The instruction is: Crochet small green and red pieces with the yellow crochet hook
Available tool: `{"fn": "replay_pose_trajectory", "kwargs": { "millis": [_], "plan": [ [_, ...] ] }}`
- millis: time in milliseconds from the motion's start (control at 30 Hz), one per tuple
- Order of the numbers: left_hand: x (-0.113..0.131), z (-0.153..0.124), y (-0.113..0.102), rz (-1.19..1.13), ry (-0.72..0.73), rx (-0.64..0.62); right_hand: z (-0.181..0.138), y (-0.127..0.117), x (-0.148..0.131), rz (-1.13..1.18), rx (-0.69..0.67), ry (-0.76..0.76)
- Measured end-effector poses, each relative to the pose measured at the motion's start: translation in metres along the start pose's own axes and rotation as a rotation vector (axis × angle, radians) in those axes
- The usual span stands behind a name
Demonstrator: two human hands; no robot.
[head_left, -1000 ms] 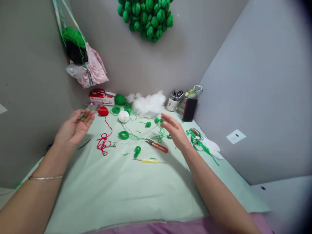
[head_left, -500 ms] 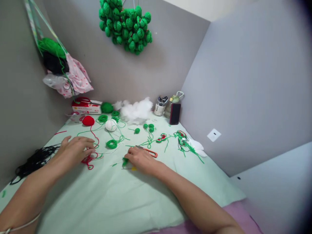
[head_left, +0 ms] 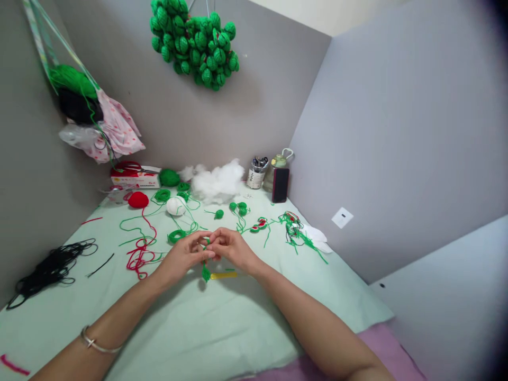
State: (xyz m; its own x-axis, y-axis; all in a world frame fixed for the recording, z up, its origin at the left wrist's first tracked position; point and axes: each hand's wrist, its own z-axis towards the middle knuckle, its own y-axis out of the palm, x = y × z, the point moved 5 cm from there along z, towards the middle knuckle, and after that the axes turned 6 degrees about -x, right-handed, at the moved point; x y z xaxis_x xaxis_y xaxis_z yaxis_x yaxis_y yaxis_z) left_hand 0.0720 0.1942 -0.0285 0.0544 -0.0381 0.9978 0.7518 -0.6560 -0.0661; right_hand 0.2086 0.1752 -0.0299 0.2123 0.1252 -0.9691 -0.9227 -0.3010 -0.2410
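Note:
My left hand (head_left: 183, 259) and my right hand (head_left: 230, 247) meet over the middle of the table, fingertips nearly touching. Both pinch a green yarn strand, from which a small green crocheted piece (head_left: 206, 273) dangles just below the fingers. On the cloth beside that piece lies a yellow-handled crochet hook (head_left: 223, 275). Just beyond my left hand is a coil of green yarn (head_left: 175, 236). Tangled red yarn (head_left: 138, 259) lies to the left of it. The orange-handled snips are now hidden behind my hands.
White stuffing (head_left: 218, 181) is heaped at the back, near a pen cup (head_left: 256, 177) and an upright phone (head_left: 280, 185). Black cord (head_left: 47, 270) lies at left. Small green balls (head_left: 240, 208), a red-and-green crocheted piece (head_left: 259, 225) and yarn scraps (head_left: 296, 227) lie at right.
My left hand has moved right from over the red yarn to join my right hand. The small green piece has been lifted off the cloth and now hangs below the fingers.

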Motion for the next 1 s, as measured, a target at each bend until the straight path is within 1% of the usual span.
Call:
{"fn": "replay_pose_trajectory", "kwargs": {
  "millis": [167,333,400,467,533,567,600,667,767,833,900,933,1000],
  "plan": [
    [-0.021,-0.011,-0.007,-0.009,-0.064,0.047,0.000,-0.005,0.004,0.136,-0.037,0.064],
    [-0.028,-0.018,-0.008,0.034,-0.088,0.043,-0.003,-0.018,-0.001,0.142,-0.176,0.127],
    [-0.027,-0.021,-0.004,0.077,-0.068,0.021,-0.007,-0.026,-0.004,0.112,-0.260,0.160],
    [-0.022,-0.023,-0.001,0.132,-0.015,0.010,-0.013,-0.033,-0.007,0.067,-0.347,0.195],
    [-0.013,-0.025,-0.003,0.195,0.060,0.043,-0.018,-0.039,-0.007,0.015,-0.393,0.216],
    [-0.008,-0.026,-0.008,0.227,0.097,0.082,-0.020,-0.042,-0.006,-0.015,-0.399,0.221],
    [-0.003,-0.027,-0.017,0.258,0.129,0.137,-0.021,-0.044,-0.004,-0.047,-0.392,0.222],
    [0.003,-0.030,-0.042,0.317,0.163,0.283,-0.020,-0.048,0.000,-0.110,-0.348,0.217],
    [0.003,-0.037,-0.093,0.402,0.149,0.534,-0.015,-0.055,0.006,-0.180,-0.234,0.208],
    [-0.002,-0.042,-0.127,0.457,0.107,0.661,-0.012,-0.063,0.007,-0.210,-0.130,0.187],
    [-0.010,-0.047,-0.154,0.519,0.061,0.725,-0.010,-0.076,0.005,-0.232,-0.011,0.154],
    [-0.013,-0.049,-0.163,0.554,0.043,0.735,-0.010,-0.084,0.004,-0.241,0.053,0.141],
    [-0.019,-0.051,-0.175,0.627,0.009,0.721,-0.012,-0.106,0.005,-0.255,0.191,0.133]
  ]
}}
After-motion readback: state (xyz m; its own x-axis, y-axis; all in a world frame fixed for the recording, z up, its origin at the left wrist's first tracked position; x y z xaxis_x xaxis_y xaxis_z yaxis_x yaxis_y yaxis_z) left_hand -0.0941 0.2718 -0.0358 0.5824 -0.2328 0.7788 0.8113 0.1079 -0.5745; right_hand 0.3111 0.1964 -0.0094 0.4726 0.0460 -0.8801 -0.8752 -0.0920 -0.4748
